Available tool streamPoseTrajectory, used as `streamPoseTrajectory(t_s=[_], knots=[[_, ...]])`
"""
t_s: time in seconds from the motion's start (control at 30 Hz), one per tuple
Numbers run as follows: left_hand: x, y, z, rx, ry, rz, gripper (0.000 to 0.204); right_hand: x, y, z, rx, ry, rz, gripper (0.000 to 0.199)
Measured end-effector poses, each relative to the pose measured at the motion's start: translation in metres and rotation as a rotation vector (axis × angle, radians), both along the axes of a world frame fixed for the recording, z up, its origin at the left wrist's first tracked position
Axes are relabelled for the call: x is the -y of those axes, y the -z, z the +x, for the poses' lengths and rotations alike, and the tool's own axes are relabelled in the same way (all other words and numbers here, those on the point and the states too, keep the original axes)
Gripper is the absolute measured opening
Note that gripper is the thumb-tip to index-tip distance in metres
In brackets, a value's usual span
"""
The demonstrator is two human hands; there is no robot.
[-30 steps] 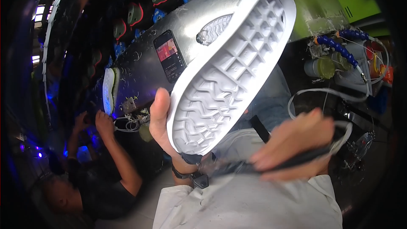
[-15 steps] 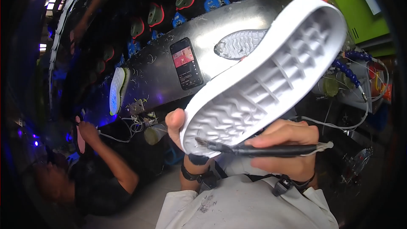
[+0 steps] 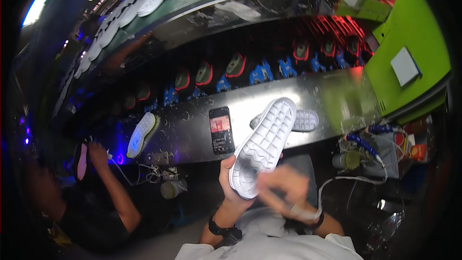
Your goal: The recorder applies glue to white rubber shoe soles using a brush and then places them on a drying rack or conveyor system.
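Observation:
My left hand (image 3: 228, 183) grips the heel end of a white shoe sole (image 3: 269, 137), which slants up and away to the right. The sole's grid-patterned inner side faces me. My right hand (image 3: 287, 183) is beside the sole's lower end, smeared by motion, with its fingers closed round a brush. Most of the brush is hidden or blurred. A pale thin tube (image 3: 332, 181) runs from this hand to the right. Behind the held sole, a second grey-white sole (image 3: 306, 121) lies partly covered on the metal bench (image 3: 192, 151).
A lit phone (image 3: 221, 132) lies left of the soles. Another sole (image 3: 143, 135) with yellow-green edging is farther left. At far left, a co-worker's hand (image 3: 98, 158) is beside a pink sole (image 3: 82, 161). A green cabinet (image 3: 409, 58) stands right. Shoes and blue holders line the back.
The held sole has moved down and away from my view, now showing more upright. My right hand has blurred with motion. The view has tilted up, bringing in the upper shelf.

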State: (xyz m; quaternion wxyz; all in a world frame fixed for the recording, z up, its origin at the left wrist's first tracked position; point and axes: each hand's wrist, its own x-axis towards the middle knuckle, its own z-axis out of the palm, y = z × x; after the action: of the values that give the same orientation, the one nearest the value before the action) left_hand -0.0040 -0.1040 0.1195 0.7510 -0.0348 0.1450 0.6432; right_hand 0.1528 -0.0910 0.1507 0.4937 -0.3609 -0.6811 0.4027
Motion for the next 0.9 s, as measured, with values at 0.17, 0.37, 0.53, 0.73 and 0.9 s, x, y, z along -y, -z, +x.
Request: streamPoseTrajectory(t_s=[0.17, 0.37, 0.53, 0.73, 0.9], knots=[[-0.008, -0.021, -0.002, -0.305, 0.024, 0.032, 0.078, -0.073, -0.005, 0.020, -0.317, 0.127, -0.558, 0.015], [-0.033, -0.057, 0.009, -0.347, -0.169, 0.081, 0.084, -0.030, -0.072, 0.021, -0.010, -0.340, 0.042, 0.026], [-0.136, -0.143, 0.008, -0.440, -0.274, 0.510, 0.076, -0.013, -0.081, 0.059, -0.373, -0.261, -0.071, 0.025], [-0.236, -0.157, -0.037, -0.953, -0.561, 0.506, 0.048, -0.017, -0.017, 0.058, -0.516, 0.041, -0.313, 0.026], [-0.200, -0.013, -0.147, -1.687, -0.434, 0.119, 0.035, -0.023, 0.038, 0.080, -0.462, 0.276, -0.597, 0.023]])
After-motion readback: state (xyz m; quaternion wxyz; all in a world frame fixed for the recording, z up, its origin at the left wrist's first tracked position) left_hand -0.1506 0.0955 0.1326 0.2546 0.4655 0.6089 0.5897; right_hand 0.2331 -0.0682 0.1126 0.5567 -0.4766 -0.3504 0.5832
